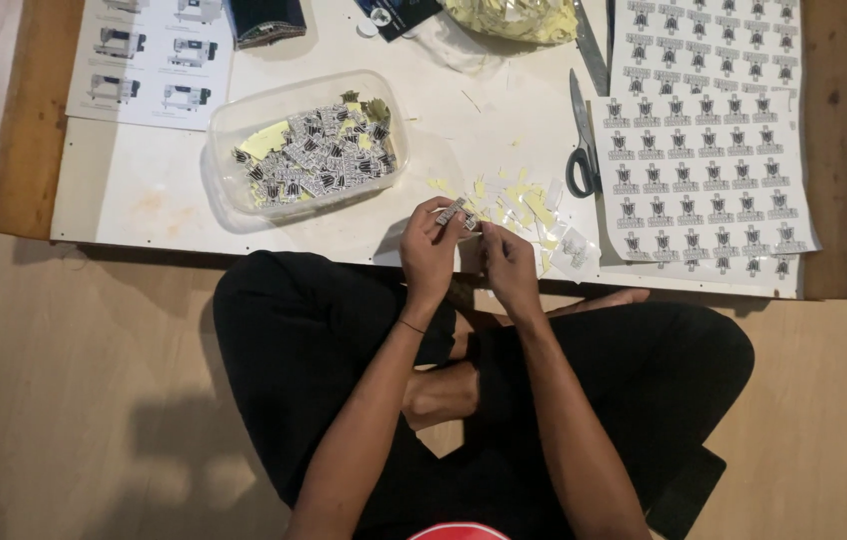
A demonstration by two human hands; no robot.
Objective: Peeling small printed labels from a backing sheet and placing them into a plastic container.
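My left hand (429,250) pinches a small black-and-white printed sticker (456,213) at the front edge of a low white table (154,190). My right hand (509,262) is closed against the same sticker from the right, fingertips touching it. Just beyond the hands lie scattered yellow and white backing scraps (519,200). A clear plastic tub (309,145) holding several cut stickers and yellow scraps sits to the left of the hands.
Scissors (582,140) lie beside a large sheet of uncut stickers (704,150) on the right. Printed sheets showing sewing machines (154,60) lie at the back left. A bag of yellow scraps (514,20) is at the back. My crossed legs are under the table edge.
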